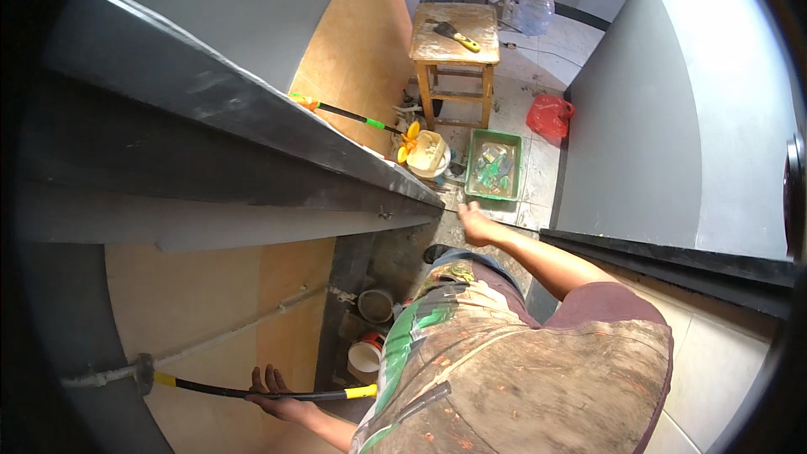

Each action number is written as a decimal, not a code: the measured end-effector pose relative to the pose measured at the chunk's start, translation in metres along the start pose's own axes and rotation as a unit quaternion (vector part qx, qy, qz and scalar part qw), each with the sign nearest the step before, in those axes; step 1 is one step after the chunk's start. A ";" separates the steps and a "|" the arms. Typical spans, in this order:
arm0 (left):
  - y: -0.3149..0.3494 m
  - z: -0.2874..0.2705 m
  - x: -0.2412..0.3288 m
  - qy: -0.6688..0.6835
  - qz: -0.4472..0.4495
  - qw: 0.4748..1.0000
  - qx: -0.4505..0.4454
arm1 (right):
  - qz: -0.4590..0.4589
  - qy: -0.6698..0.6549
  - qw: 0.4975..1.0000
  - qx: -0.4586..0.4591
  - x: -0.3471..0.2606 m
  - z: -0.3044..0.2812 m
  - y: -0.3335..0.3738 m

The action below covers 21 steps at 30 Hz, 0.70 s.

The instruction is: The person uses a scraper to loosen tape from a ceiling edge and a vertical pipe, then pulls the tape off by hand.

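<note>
At the lower left, my left hand holds a hammer by its black and yellow handle. The fingers rise behind the handle, and the palm lies under it. The dark hammer head is at the left end, beside a pale pipe along the tan wall. My right hand is out ahead of my body, just this side of a green basin. It appears to hold nothing, its slightly blurred fingers loosely apart. Scraps and murky contents sit in the basin.
A wooden stool bears a scraper. Beside the basin stand a pale container and a black-handled tool. A red bag, clear bottle and white bucket are around. Dark wall edges flank the narrow passage.
</note>
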<state>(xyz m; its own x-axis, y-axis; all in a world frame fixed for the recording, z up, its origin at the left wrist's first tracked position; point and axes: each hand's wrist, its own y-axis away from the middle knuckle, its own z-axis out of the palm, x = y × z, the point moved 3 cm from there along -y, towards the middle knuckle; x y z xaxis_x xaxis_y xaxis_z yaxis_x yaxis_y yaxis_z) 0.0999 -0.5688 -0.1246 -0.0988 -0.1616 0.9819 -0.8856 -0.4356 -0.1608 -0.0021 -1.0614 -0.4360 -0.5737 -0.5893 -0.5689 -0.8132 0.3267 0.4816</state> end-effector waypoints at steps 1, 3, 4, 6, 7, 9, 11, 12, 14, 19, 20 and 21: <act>-0.005 -0.001 0.001 0.005 0.001 1.000 -0.004 | 0.021 0.020 1.000 0.012 0.032 0.002 0.005; -0.008 -0.006 0.001 0.020 0.004 1.000 -0.024 | 0.140 -0.107 0.984 0.033 0.114 0.018 0.015; -0.003 0.001 0.007 0.021 0.002 1.000 -0.022 | 0.282 -0.448 0.840 0.120 0.169 0.046 0.024; 0.002 0.000 0.015 0.012 0.015 0.999 -0.028 | 0.398 -0.183 0.894 0.099 0.247 0.064 0.049; 0.003 -0.008 0.006 0.003 0.007 1.000 -0.028 | 0.480 -0.180 0.845 0.150 0.315 0.098 0.057; 0.014 -0.021 0.022 -0.016 0.066 0.997 -0.033 | 0.597 -0.250 0.728 0.226 0.234 0.053 0.097; 0.023 -0.037 0.017 -0.028 0.091 0.994 -0.054 | 0.617 -0.301 0.689 0.232 0.244 0.050 0.090; 0.026 -0.045 0.012 -0.038 0.092 0.993 -0.070 | 0.611 -0.324 0.674 0.260 0.274 0.066 0.065; 0.040 -0.074 -0.016 -0.044 0.074 0.992 -0.092 | 0.564 -0.403 0.649 0.314 0.348 0.065 0.009; 0.092 -0.115 -0.040 -0.051 0.065 0.994 -0.073 | 0.375 -0.544 0.563 0.496 0.376 -0.119 -0.006; 0.105 -0.125 -0.034 -0.070 0.053 0.994 -0.061 | 0.377 -0.556 0.516 0.532 0.345 -0.159 0.001; 0.121 -0.135 -0.030 -0.089 0.039 0.994 -0.043 | 0.367 -0.597 0.514 0.495 0.299 -0.191 0.016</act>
<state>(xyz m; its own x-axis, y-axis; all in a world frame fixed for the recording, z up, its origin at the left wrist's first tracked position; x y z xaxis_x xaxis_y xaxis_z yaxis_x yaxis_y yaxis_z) -0.0654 -0.4975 -0.1603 -0.0943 -0.3490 0.9324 -0.9147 -0.3392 -0.2195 -0.1682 -1.3737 -0.4711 0.0678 0.6421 -0.7636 0.3527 0.7005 0.6204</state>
